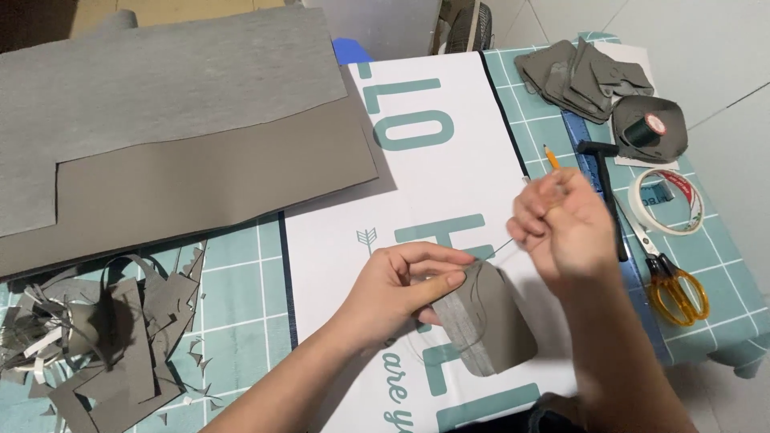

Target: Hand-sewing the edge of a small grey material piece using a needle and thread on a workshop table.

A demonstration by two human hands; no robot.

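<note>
Grey fabric piece (481,317) in left hand (405,289)

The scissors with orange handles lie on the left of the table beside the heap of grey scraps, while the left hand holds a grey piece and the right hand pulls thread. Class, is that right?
Not quite. The head view shows the scissors on the right of the table, below the roll of tape. The grey scraps lie on the left. The left hand does hold the grey piece, and the right hand pulls thread.

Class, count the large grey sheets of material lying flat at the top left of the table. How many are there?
2. A lighter grey sheet lies on top; a darker grey-brown sheet lies under it, showing along the lower right. More could be hidden beneath.
</note>
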